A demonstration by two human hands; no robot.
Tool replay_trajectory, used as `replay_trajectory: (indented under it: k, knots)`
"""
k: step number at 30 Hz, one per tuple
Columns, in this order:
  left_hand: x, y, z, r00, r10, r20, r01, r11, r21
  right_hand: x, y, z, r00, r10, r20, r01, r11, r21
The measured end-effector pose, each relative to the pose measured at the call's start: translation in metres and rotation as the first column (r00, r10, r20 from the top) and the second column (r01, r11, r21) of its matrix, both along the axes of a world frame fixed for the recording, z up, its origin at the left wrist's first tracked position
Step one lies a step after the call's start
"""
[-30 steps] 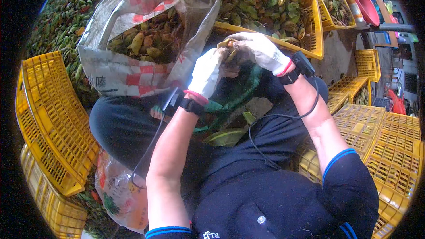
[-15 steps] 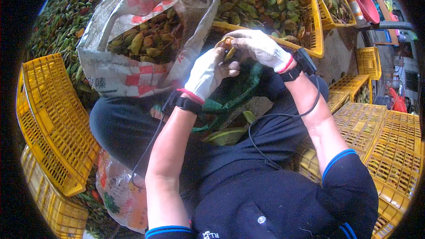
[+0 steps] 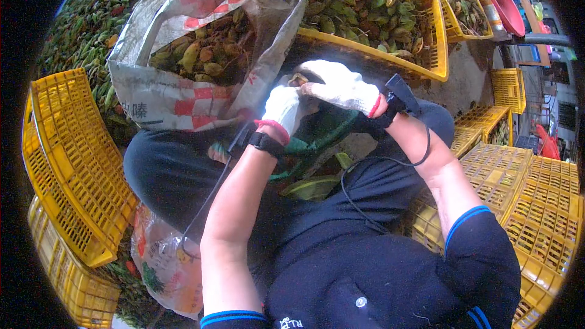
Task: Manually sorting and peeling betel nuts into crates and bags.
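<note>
A small brownish pod [image 3: 297,79] is pinched at the fingertips of both hands, mostly covered by them. My left hand [image 3: 283,108], in a white glove with a red cuff, closes on it from the near left. From the right, my right hand [image 3: 342,88], gloved the same way, has its fingers curled over the pod. Below the hands, between my legs, lies a dark green bag [image 3: 332,136] with a large green pod or leaf [image 3: 312,187] beside it. A white and red woven sack [image 3: 159,101] stands open to the left, with brown-green pods [image 3: 207,61] inside.
Ahead, a yellow crate [image 3: 372,56] is filled with green and brown pods. Yellow crates stand at my left [image 3: 76,164] and are stacked at my right [image 3: 542,219]. More pods [image 3: 79,36] cover the floor at the far left. A pink basin [image 3: 506,7] sits far right.
Both hands have come slightly down and closer together, with the right hand turned further over the pod. Less of the pod shows now. The view has shifted slightly.
</note>
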State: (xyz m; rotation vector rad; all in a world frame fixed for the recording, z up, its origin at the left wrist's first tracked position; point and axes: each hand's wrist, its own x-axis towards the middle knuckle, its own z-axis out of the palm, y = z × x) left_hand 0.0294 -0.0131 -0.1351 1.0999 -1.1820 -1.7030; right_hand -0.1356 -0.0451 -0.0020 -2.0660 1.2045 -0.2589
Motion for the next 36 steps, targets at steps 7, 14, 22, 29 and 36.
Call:
replay_trajectory:
  k: [7, 14, 22, 29, 36]
  knots:
    - [-0.032, -0.011, 0.042, 0.952, 0.079, -0.297, 0.023, 0.945, 0.326, -0.020, -0.003, 0.001, 0.996, -0.005, -0.091, -0.002, 0.997, -0.072]
    - [-0.013, 0.013, 0.002, 0.965, 0.137, -0.221, -0.068, 0.953, 0.294, 0.004, 0.018, -0.015, 1.000, -0.013, 0.011, 0.014, 0.990, -0.143]
    - [-0.028, 0.003, 0.070, 0.956, 0.145, -0.256, -0.022, 0.903, 0.429, -0.042, -0.013, 0.008, 0.987, -0.145, -0.069, 0.151, 0.984, 0.090]
    - [-0.041, -0.001, 0.111, 0.982, -0.137, -0.127, 0.166, 0.952, 0.256, -0.063, -0.036, 0.069, 0.873, -0.392, 0.289, 0.345, 0.917, 0.201]
    - [-0.029, 0.004, 0.056, 0.922, -0.074, 0.379, 0.065, 0.997, 0.038, 0.035, -0.042, 0.081, 0.890, -0.139, 0.434, 0.156, 0.988, -0.004]
